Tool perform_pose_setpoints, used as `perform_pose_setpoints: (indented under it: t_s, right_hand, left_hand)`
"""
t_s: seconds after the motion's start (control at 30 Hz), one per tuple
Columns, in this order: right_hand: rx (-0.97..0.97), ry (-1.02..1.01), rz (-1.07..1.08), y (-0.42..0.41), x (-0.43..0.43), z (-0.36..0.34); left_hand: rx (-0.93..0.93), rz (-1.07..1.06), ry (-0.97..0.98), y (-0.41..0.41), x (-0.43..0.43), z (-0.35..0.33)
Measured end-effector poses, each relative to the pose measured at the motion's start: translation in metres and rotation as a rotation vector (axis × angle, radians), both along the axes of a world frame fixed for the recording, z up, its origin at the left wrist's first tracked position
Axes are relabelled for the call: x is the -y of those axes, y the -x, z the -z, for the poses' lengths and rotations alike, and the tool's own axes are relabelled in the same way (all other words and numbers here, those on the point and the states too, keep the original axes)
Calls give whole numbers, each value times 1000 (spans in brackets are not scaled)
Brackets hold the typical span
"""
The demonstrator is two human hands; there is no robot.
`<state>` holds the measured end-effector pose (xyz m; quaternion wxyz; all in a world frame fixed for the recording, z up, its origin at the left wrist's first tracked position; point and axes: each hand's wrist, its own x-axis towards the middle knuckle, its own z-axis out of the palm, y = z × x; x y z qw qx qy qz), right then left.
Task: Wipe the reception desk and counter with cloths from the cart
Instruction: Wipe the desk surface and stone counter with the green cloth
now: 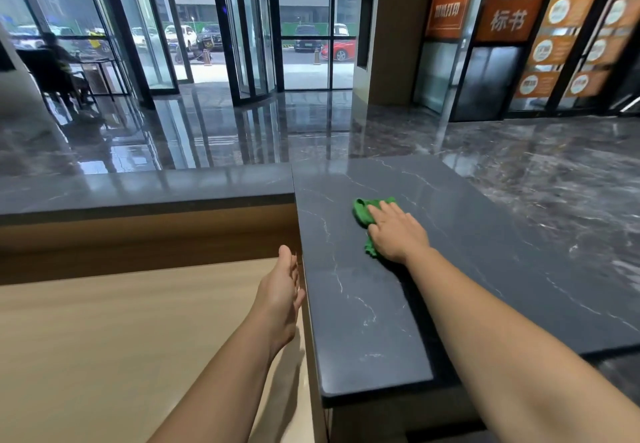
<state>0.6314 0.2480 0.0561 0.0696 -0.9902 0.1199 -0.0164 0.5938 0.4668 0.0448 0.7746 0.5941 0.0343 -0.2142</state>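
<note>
Right hand (394,231) flat on a green cloth (360,212) on the dark counter (363,304); left hand (282,297) holds nothing.

The cloth lies bunched on the stone counter, towards its far half, mostly under the right palm; the fingers lie straight across it, pressing down rather than curling round it; the left hand is held edge-on with fingers straight, over the pale wooden desk (121,338), just beside the counter's inner edge, whether touching it I cannot tell; beyond lie a glossy floor (519,165) and glass doors (242,27).
</note>
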Motion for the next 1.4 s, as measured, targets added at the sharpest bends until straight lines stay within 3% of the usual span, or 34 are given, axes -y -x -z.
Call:
perform_pose_setpoints:
  t_s: [0.17,0.43,0.8,0.93,1.03,1.4]
  right_hand:
    - [-16,11,150,13,31,-1]
    - [5,-8,261,-3,-15,5]
    - [68,-15,-135,11,-136,13]
    - [27,-30,-311,24,-118,6]
    - [29,-27,-322,34,-89,1]
    - [-37,-24,84,64,55,0]
  left_hand:
    - [126,161,-112,4,-5,13]
    - [259,252,-134,7,-14,19]
    - [134,37,30,20,-9,22]
    - [103,23,22,30,-11,21]
    - [116,47,-15,35,-12,13]
    - [119,157,-108,56,-22,3]
